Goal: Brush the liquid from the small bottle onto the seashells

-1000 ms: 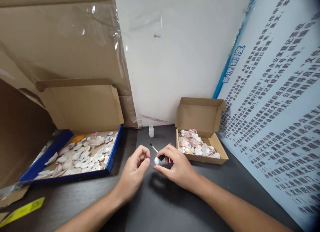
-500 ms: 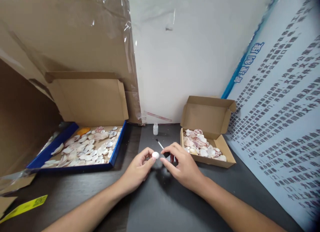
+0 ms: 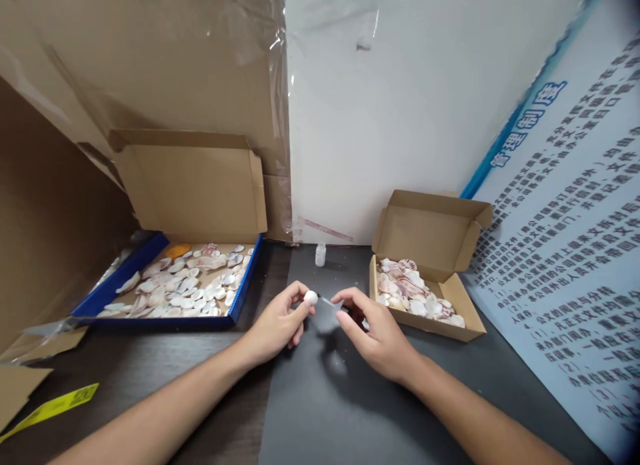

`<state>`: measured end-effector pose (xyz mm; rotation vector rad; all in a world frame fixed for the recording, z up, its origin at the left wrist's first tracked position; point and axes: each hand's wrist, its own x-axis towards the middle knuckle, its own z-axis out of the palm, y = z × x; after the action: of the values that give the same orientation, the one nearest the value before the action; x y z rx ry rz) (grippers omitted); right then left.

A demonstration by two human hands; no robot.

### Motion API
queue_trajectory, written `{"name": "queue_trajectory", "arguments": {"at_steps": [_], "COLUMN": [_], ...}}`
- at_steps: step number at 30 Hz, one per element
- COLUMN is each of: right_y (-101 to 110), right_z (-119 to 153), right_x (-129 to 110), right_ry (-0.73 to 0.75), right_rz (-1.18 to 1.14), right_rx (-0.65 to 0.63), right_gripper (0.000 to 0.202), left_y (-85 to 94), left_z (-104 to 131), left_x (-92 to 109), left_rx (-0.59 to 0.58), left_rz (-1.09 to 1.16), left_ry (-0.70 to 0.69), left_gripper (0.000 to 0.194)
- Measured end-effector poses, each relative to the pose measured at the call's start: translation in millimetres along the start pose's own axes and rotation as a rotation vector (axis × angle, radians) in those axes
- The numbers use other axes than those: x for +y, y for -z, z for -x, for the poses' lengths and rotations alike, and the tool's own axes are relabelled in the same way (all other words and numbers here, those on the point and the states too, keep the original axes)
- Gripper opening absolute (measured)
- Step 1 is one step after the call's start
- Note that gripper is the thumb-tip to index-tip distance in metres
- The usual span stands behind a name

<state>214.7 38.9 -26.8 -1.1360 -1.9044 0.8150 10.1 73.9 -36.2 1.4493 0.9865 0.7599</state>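
Observation:
Between thumb and fingers, my left hand pinches a small white seashell above the dark mat. Facing it, my right hand is closed on a small brush with a pale stem and a dark tip. The stem points left, and its tip is at the shell's right edge; whether it touches I cannot tell. The brush's handle end is mostly hidden by my fingers. Beyond both hands, a small clear glass bottle with a whitish look stands upright on the mat.
At left is an open blue-edged carton of many loose shells. An open brown carton with larger shells stands at right. A yellow strip lies at lower left. Behind rise a white panel and a printed board.
The brush has swung from pointing up and away to pointing left, with its tip now by the shell. The whole view has shifted slightly left, so the cartons appear further right.

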Motion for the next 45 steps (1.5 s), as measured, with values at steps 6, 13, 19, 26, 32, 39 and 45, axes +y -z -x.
{"name": "queue_trajectory", "arguments": {"at_steps": [6,13,19,26,32,39,45], "right_y": [0.6,1.2,1.1,1.0,1.5,0.9,1.5], "right_z": [1.9,-1.5,-2.3,-1.5,-2.0,-1.0,-2.3], "right_x": [-0.8,-0.2,1.3,2.4,2.6,4.2,4.7], "right_ry": [0.007,-0.01,-0.003,0.035,0.03,-0.011,-0.038], "right_rz": [-0.094,0.018,0.036,0.02,0.071,0.021,0.037], "right_rx": [-0.049,0.081,0.111,0.056,0.105,0.06,0.116], "right_gripper": [0.016,0.019,0.018,0.022,0.02,0.028,0.025], "left_y": [1.6,0.1,0.7,1.4,2.6,1.8,1.9], "left_z": [0.0,0.1,-0.4,0.9,2.3,3.0,2.8], "left_x": [-0.8,0.5,-0.7,2.5,3.9,5.3,4.2], "left_rx": [-0.011,0.007,-0.002,-0.023,-0.038,-0.041,-0.036], "left_rz": [-0.005,-0.037,-0.074,-0.094,-0.109,-0.079,-0.115], "left_ry": [-0.007,0.005,0.013,0.004,-0.004,-0.02,-0.009], "left_gripper": [0.037,0.037,0.036,0.036,0.037,0.037,0.037]}}
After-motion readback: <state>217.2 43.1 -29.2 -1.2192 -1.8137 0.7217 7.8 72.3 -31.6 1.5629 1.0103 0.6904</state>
